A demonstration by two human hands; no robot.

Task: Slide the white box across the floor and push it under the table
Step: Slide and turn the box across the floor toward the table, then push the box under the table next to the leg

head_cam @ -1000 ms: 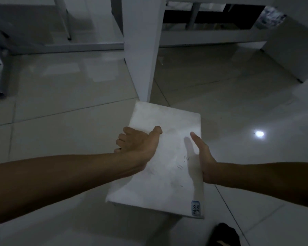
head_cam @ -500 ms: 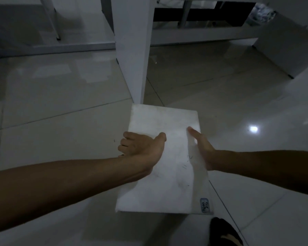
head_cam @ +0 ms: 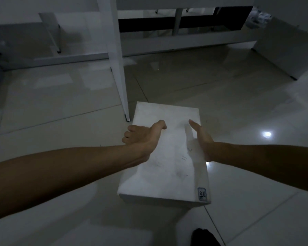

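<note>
A white rectangular box (head_cam: 169, 162) lies on the tiled floor, its far left corner next to a white table leg (head_cam: 116, 59). A small blue label sits at its near right corner. My left hand (head_cam: 143, 136) grips the box's left edge, fingers down the side and thumb on top. My right hand (head_cam: 201, 137) presses against the right edge, thumb over the top; its fingers are hidden behind the box. The table's top is out of view above the leg.
Glossy pale floor tiles (head_cam: 247, 107) stretch ahead to the right of the leg. A white low rail (head_cam: 185, 41) runs along the back. A grey cabinet (head_cam: 284, 48) stands at the right. A dark shoe tip (head_cam: 204, 237) shows at the bottom edge.
The box has slid forward and turned straighter, its far corner now beside the table leg instead of in front of it. Both hands stayed on its sides.
</note>
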